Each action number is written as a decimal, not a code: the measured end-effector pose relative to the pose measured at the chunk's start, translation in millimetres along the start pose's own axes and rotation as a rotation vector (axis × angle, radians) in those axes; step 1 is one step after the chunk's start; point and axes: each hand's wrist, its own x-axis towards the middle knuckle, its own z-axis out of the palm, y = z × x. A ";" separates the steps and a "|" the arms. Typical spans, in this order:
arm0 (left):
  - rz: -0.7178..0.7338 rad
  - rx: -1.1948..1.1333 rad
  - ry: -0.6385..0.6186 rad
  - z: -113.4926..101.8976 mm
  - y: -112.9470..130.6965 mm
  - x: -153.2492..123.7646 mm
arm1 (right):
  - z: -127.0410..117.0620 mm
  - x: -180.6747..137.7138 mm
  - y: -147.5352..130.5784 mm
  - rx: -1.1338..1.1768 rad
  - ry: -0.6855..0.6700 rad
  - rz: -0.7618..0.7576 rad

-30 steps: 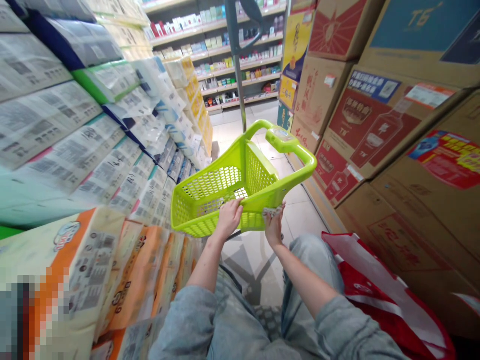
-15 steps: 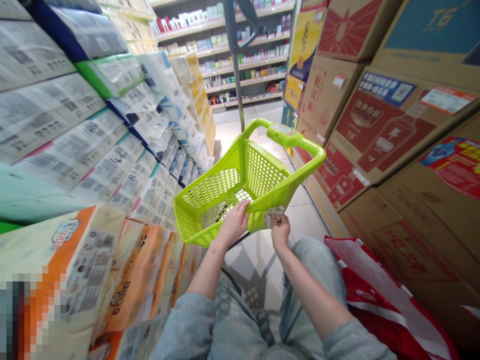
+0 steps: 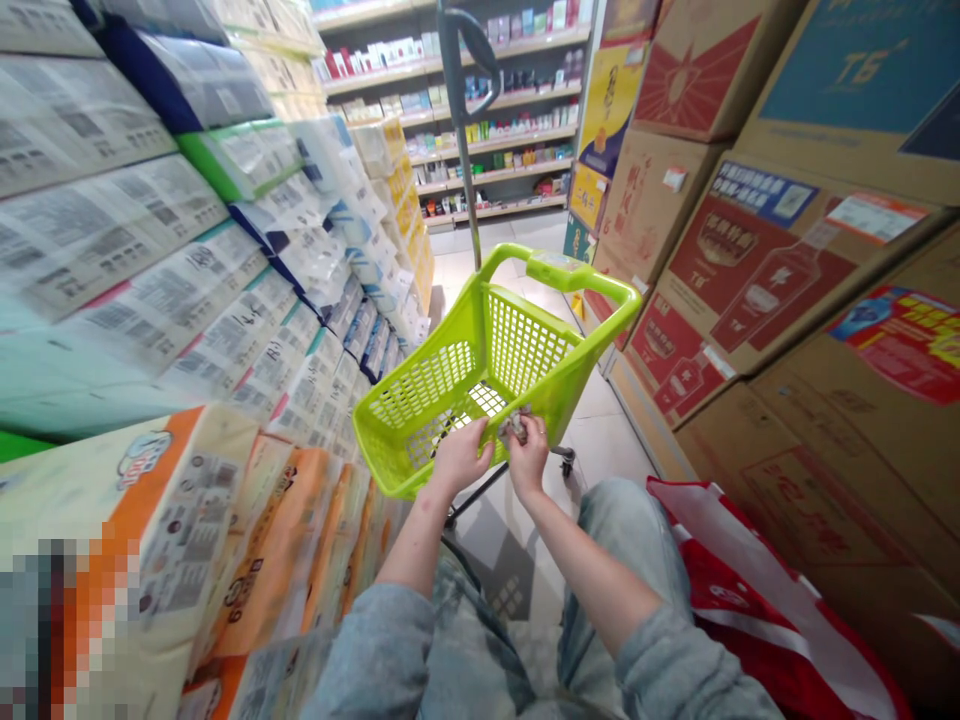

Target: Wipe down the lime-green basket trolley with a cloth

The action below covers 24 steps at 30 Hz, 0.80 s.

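Note:
In front of my knees stands a lime-green shopping basket trolley (image 3: 420, 385) with perforated walls, a looped handle and a tall grey pull bar (image 3: 466, 165). My left hand (image 3: 461, 458) is closed over the near rim, its fingers reaching inside the basket. Just beside it, my right hand (image 3: 529, 455) presses a crumpled greyish cloth (image 3: 514, 428) against the outer near wall, close under the rim. The basket looks to have nothing in it. One caster (image 3: 566, 461) shows below, near my right hand.
Stacked tissue packs (image 3: 217, 265) line the left side, with orange-and-cream packs (image 3: 285, 540) close by my left arm. Cardboard cartons (image 3: 772, 260) rise on the right. A red and white bag (image 3: 750, 590) lies by my right knee. Shelves of small goods (image 3: 517, 110) stand at the back.
My right hand has slid the cloth left and slightly up along the basket wall, closer to my left hand. The left hand keeps its hold on the rim. The view has shifted slightly.

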 end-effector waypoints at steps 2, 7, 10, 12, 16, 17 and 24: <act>-0.016 0.001 -0.012 -1.0 -1.5 -0.4 | -7.4 8.3 3.4 0.007 -0.069 -0.041; -0.030 0.004 -0.036 -3.1 -3.2 -3.4 | -32.4 55.0 36.9 0.001 0.109 0.163; -0.026 0.010 -0.026 -3.0 0.4 -4.0 | -37.2 66.0 58.5 -0.015 0.144 0.292; -0.028 0.014 -0.028 -3.5 2.8 -3.9 | -35.8 65.6 66.1 -0.040 0.156 0.357; -0.035 0.011 -0.047 -6.0 5.2 -3.1 | -27.2 59.8 58.2 -0.047 0.170 0.381; -0.035 0.012 -0.049 -6.6 5.5 -2.8 | -24.2 57.2 51.6 -0.043 0.169 0.376; -0.063 0.023 -0.057 -8.0 9.8 0.0 | -3.4 18.6 -6.0 -0.043 0.025 0.166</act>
